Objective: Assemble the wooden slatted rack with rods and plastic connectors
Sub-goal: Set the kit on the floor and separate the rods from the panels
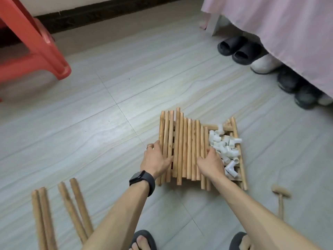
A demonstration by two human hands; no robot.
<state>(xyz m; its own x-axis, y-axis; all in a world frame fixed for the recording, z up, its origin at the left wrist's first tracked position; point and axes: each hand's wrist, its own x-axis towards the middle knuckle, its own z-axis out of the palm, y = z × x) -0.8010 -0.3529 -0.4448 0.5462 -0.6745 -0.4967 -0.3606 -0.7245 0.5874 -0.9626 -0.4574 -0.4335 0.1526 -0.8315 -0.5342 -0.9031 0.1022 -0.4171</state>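
Note:
A bundle of short wooden rods (185, 147) lies side by side on a slatted wooden panel (240, 159) on the floor. A heap of white plastic connectors (223, 147) rests on the panel's right half. My left hand (155, 159) grips the left side of the rod bundle, thumb over the rods. My right hand (210, 164) presses on the bundle's right edge, next to the connectors. Several longer rods (61, 212) lie loose at the lower left.
A small wooden mallet (280, 197) lies at the lower right. A red plastic stool (36, 46) stands at the upper left. Slippers and shoes (239, 49) line up under a pink cloth (279, 29) at the upper right. My sandalled feet show at the bottom edge.

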